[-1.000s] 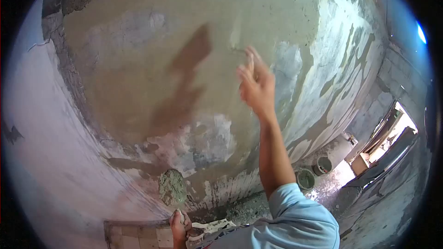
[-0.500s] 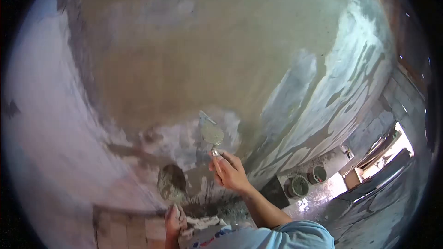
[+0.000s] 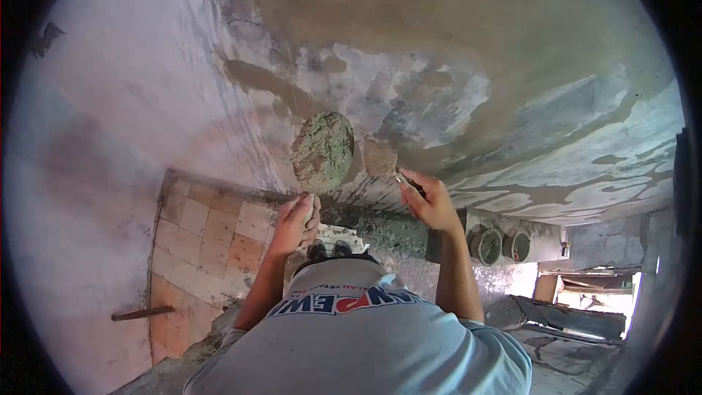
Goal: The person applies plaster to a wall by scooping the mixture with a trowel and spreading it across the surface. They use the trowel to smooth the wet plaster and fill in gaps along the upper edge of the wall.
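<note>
My left hand [image 3: 297, 224] is closed around the pale handle of a round mortar paddle [image 3: 322, 152], whose face is covered by a lumpy layer of wet grey mortar. To its right, my right hand [image 3: 430, 201] grips a trowel [image 3: 381, 159] by its handle. The trowel blade carries a brownish smear of mortar and points up and left, close beside the paddle's edge. Behind both tools rises a wall [image 3: 439, 95] with smooth brown plaster above and patchy grey and whitish areas lower down.
Two buckets [image 3: 485, 246] stand on the floor at the right. Tiles [image 3: 212, 230] cover the floor at lower left, with a brown bar [image 3: 142, 313] across them. A whitish wall [image 3: 110, 139] borders the left side. Beyond the buckets is a bright opening [image 3: 596, 296].
My view has tipped downward, bringing my shirt and feet into sight. The trowel has come down from against the wall to beside the paddle, which now shows its mortar-covered face.
</note>
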A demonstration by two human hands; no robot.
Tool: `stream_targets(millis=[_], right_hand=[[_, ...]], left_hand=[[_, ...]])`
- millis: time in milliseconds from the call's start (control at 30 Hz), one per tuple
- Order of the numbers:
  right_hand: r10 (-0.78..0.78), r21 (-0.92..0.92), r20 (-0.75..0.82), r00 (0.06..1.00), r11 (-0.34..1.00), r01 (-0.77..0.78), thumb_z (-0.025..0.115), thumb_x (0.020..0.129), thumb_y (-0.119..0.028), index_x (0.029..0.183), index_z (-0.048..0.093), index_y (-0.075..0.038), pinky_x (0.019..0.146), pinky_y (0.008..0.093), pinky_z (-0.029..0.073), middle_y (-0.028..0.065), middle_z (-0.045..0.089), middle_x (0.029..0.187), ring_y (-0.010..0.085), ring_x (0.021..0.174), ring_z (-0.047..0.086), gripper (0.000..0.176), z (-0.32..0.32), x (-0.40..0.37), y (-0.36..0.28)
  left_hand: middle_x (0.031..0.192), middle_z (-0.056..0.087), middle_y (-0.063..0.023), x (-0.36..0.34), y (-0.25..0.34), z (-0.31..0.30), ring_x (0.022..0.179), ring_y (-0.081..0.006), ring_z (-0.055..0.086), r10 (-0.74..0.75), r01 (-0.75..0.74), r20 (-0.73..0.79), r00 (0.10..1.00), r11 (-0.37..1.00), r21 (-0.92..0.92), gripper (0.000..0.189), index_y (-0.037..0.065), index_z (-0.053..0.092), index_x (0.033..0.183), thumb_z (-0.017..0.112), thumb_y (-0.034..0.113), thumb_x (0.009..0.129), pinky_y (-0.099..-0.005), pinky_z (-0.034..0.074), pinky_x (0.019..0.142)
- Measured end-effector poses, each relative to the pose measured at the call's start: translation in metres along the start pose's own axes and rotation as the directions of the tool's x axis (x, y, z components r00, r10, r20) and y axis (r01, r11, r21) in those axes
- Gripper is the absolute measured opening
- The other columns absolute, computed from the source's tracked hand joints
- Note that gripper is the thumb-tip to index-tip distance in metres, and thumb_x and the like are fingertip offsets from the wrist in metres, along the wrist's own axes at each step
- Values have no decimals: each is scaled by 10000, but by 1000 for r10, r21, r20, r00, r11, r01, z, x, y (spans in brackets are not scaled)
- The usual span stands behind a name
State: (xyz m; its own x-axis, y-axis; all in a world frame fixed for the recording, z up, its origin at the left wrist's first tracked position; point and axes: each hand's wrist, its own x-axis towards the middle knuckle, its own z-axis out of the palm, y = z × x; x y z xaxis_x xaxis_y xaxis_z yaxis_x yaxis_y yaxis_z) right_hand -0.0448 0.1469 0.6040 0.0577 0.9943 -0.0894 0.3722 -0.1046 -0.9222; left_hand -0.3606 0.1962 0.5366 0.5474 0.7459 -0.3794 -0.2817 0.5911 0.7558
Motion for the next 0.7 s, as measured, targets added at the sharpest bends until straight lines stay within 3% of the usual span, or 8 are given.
stream_targets(millis=[133, 233, 367, 400, 500, 533, 667, 700], right_hand=[[-1, -102, 19, 1000, 995, 3, 619, 1008, -153, 1384, 652, -80, 533, 275, 445, 2, 625, 701, 76, 550, 526, 384, -18, 31, 3], [-103, -139, 84, 991, 984, 114, 611, 1016, -164, 1400, 644, -90, 547, 278, 454, 6, 627, 695, 77, 560, 530, 392, -32, 56, 4], [-113, -223, 189, 975, 962, 155, 629, 1009, -173, 1342, 663, -46, 653, 324, 507, 91, 692, 787, 134, 663, 594, 359, -36, 69, 3], [-247, -258, 211, 946, 919, 297, 641, 1001, -168, 1316, 669, -28, 696, 349, 522, 142, 719, 866, 178, 699, 618, 346, -35, 71, 8], [-240, -301, 203, 949, 907, 294, 646, 999, -175, 1312, 675, -38, 719, 355, 528, 170, 728, 896, 201, 716, 632, 343, -32, 66, 20], [-219, -300, 222, 950, 912, 281, 634, 1014, -199, 1320, 685, -66, 664, 335, 517, 123, 718, 816, 171, 656, 610, 337, -32, 62, 20], [-50, -97, 245, 968, 992, 76, 583, 1055, -203, 1374, 677, -132, 519, 268, 438, -7, 616, 690, 84, 535, 522, 340, -14, 36, 34], [2, 36, 249, 968, 999, -11, 577, 1057, -188, 1383, 670, -134, 509, 263, 434, -4, 614, 691, 82, 535, 522, 344, -5, 27, 40]], left_hand=[[655, 435, 19, -4, 9, -11, 402, -70, 336, -58, 58, -10, 998, 998, 26, 301, 79, 535, 1060, 468, 370, 1098, -253, 276, 358], [656, 432, 21, -12, 22, -15, 402, -65, 330, -69, 67, 6, 998, 985, 160, 312, 66, 541, 1049, 463, 364, 1102, -247, 270, 358], [653, 424, 27, -9, 15, -43, 410, -56, 325, -110, 85, 130, 985, 979, 187, 333, 58, 565, 1032, 461, 367, 1103, -242, 263, 367], [650, 421, 28, -11, 17, -42, 415, -54, 323, -97, 68, 140, 985, 978, 200, 334, 56, 573, 1020, 462, 361, 1101, -243, 254, 370], [653, 424, 26, -16, 21, -36, 415, -54, 316, -143, 121, 87, 986, 968, 219, 326, 54, 574, 1014, 462, 349, 1098, -247, 248, 368], [653, 423, 25, -15, 18, -37, 414, -56, 314, -139, 116, 88, 986, 967, 225, 320, 56, 573, 1019, 464, 346, 1096, -247, 248, 367], [650, 415, 22, -15, 18, -26, 409, -62, 305, -133, 120, 69, 989, 977, 174, 311, 60, 561, 1040, 471, 353, 1094, -250, 251, 362], [650, 413, 21, -16, 20, -19, 407, -64, 303, -135, 125, 58, 989, 982, 144, 313, 61, 557, 1046, 472, 359, 1095, -251, 254, 361]])
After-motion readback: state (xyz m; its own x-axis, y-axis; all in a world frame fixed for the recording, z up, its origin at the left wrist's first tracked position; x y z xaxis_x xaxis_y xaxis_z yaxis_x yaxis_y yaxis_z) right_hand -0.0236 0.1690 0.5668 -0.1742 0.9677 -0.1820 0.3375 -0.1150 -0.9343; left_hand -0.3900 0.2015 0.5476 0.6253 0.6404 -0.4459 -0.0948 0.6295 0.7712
